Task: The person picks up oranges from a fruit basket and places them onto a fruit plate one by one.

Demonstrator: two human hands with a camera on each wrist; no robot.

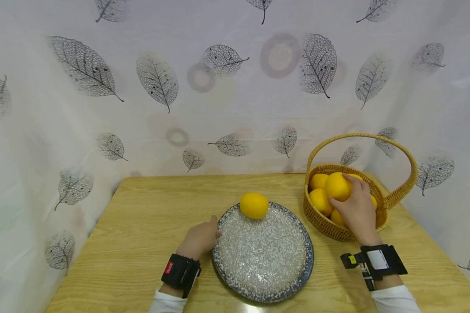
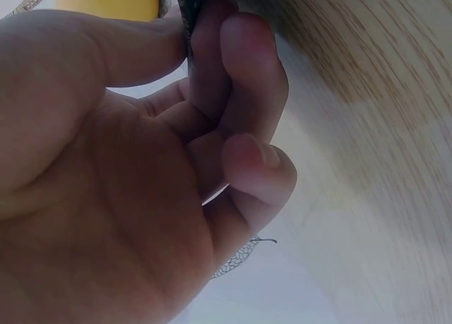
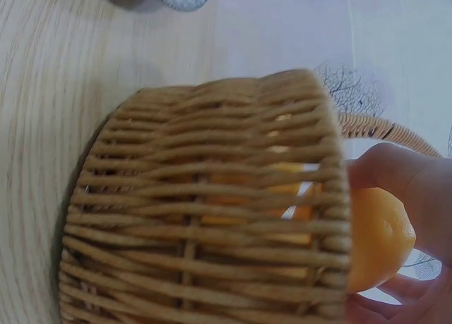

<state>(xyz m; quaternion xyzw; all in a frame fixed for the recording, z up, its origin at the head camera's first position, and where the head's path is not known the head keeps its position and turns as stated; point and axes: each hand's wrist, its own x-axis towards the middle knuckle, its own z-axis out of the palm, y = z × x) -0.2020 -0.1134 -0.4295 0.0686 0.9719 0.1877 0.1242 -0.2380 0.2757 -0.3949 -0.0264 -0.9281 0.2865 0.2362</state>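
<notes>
At the left rim of a round speckled grey plate [image 1: 264, 256], my left hand [image 1: 199, 239] pinches the dark edge between thumb and fingers, as the left wrist view shows of the plate rim [image 2: 188, 10]. One yellow lemon [image 1: 254, 206] sits on the plate's far rim. My right hand [image 1: 358, 213] reaches over a wicker basket [image 1: 327, 228] and grips a lemon [image 1: 338, 187] at the top of the pile. In the right wrist view this lemon [image 3: 381, 236] shows beyond the basket's woven wall [image 3: 191, 197], with fingers around it.
Several more lemons [image 1: 320, 201] fill the basket, partly covered by my right hand. A tall arched handle [image 1: 360, 135] rises over it. Beneath everything is a wooden table [image 1: 160, 204], with a leaf-patterned curtain [image 1: 235, 108] behind and at the sides.
</notes>
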